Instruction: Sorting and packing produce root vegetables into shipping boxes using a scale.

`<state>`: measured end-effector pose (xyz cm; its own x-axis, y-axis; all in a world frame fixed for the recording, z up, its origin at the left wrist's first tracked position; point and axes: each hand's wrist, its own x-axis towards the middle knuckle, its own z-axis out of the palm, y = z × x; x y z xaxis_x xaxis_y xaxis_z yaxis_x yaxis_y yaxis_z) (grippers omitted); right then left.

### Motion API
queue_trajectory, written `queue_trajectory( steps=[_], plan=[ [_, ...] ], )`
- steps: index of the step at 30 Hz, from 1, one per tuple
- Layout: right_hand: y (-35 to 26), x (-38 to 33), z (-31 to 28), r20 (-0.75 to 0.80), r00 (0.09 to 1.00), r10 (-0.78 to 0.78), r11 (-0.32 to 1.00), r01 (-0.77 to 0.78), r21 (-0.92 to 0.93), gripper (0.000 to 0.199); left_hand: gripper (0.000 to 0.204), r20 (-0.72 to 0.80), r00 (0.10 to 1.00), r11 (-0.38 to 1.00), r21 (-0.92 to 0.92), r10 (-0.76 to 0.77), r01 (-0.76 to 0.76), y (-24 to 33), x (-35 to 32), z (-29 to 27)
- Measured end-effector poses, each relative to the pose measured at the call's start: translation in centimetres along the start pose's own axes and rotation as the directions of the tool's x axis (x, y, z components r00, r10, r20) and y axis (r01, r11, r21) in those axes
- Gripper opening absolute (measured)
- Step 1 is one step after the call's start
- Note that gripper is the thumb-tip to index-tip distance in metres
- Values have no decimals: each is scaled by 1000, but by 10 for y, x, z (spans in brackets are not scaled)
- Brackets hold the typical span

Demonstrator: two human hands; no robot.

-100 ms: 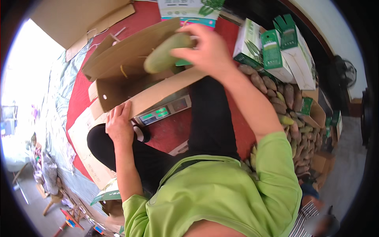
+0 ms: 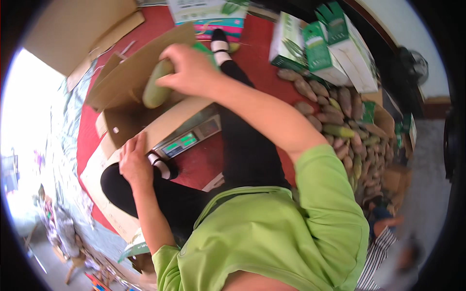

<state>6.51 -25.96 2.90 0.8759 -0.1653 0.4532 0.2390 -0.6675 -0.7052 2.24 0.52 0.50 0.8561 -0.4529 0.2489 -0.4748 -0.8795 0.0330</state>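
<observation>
My right hand [image 2: 188,72] grips a thick, pale-green radish [image 2: 156,89], thumb on one side and fingers over its top. It is held slanted at the opening of a brown cardboard box [image 2: 127,121], whose floor is partly hidden by the radish and my arm. My left hand [image 2: 134,159] rests on the near flap [image 2: 177,120] of that box, fingers stretched out along its left end. Under the box, a digital scale [image 2: 180,144] shows its lit green display.
To the right lies a heap of brownish and green radishes [image 2: 344,131]. Green-and-white cartons [image 2: 327,51] stand behind it. A printed carton [image 2: 206,14] is at the far side on the red floor covering [image 2: 257,48]. Another person's striped garment [image 2: 376,259] shows at lower right.
My right hand has carried the radish leftward, further over the box. My left hand stays on the flap. The whole view has shifted slightly, uncovering my foot beyond the box.
</observation>
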Motion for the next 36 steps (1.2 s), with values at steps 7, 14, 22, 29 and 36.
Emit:
queue_trajectory(
  steps=[7, 14, 22, 29, 36],
  plan=[
    [27, -35, -41, 52, 993, 108, 993, -110, 40, 29, 43, 47, 999, 1000, 0, -25, 25, 11, -15, 7],
    [154, -195, -182, -81, 840, 536, 815, -540, -211, 33, 46, 79, 997, 999, 40, -9, 6, 11, -12, 10],
    [231, -513, -192, 180, 470, 864, 435, -517, -737, 18, 49, 42, 999, 998, 65, -13, 11, 2, -15, 19],
    [172, -615, -124, 302, 196, 933, 359, -569, -740, 28, 45, 12, 999, 997, 62, 51, -51, -6, -16, 21],
    [154, -550, -66, 101, 186, 977, 212, -867, -451, 73, 43, -2, 998, 994, 92, 62, -61, -9, -17, 23]
  ],
)
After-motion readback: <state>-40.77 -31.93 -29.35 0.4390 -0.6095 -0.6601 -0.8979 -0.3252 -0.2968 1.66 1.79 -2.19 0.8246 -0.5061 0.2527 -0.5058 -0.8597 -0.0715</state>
